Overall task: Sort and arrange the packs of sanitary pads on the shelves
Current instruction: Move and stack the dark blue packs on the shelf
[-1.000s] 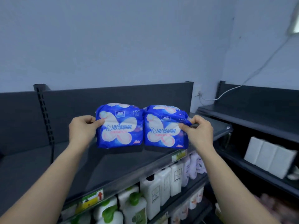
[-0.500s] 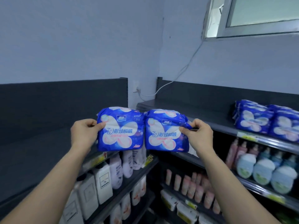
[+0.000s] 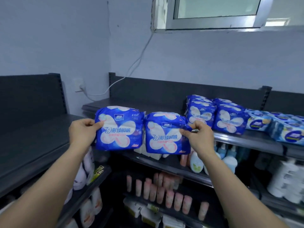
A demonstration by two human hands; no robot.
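Closest to the camera, two bare forearms reach forward. The left hand (image 3: 82,130) pinches the left edge of one dark blue pack (image 3: 118,129) between thumb and curled fingers. The right hand (image 3: 199,137) pinches the crumpled upper right corner of a second dark blue pack (image 3: 166,134). Both packs hang upright in the air, side by side and touching, in front of the corner where two dark shelf units meet.

Below them, a low shelf holds pink tubes (image 3: 164,191), and the left unit's lower shelf holds white bottles (image 3: 85,170). Beyond the right hand, the top shelf (image 3: 246,140) carries stacked dark blue packs (image 3: 215,116) of the same kind, with light blue packs (image 3: 279,127) just to their right. Farther back, a white cable (image 3: 139,58) runs up the wall to a window (image 3: 213,7).

Compared with half a second ago, the view has swung right. The stacked packs now sit just beside the held pair, and both grips are unchanged.
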